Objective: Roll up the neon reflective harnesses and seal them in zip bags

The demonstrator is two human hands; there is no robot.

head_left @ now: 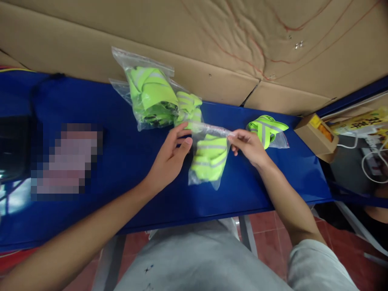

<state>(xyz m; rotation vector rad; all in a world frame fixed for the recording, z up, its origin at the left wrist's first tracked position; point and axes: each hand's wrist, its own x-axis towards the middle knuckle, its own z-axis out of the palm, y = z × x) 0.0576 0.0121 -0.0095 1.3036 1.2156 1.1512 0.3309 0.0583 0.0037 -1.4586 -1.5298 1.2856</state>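
Between my hands is a clear zip bag point(191, 178) holding a folded neon-yellow reflective strap point(210, 157) with grey stripes. My right hand point(247, 145) pinches the bag's top right corner between thumb and fingers. At the bag's upper left edge is my left hand point(174, 151), its thumb and fingers apart and curved; whether the fingertips touch the plastic I cannot tell. Behind it, more bagged neon straps point(153, 91) lean in a pile against the cardboard. To the right of my right hand, another neon strap point(266, 128) lies on a plastic bag point(281, 140).
The blue table point(139, 161) runs along a cardboard-covered wall point(182, 48). A small cardboard box point(315, 135) stands at its right end, near a white cable point(366, 163). On the left are a black object point(13, 149) and a blurred-out rectangular patch point(68, 161).
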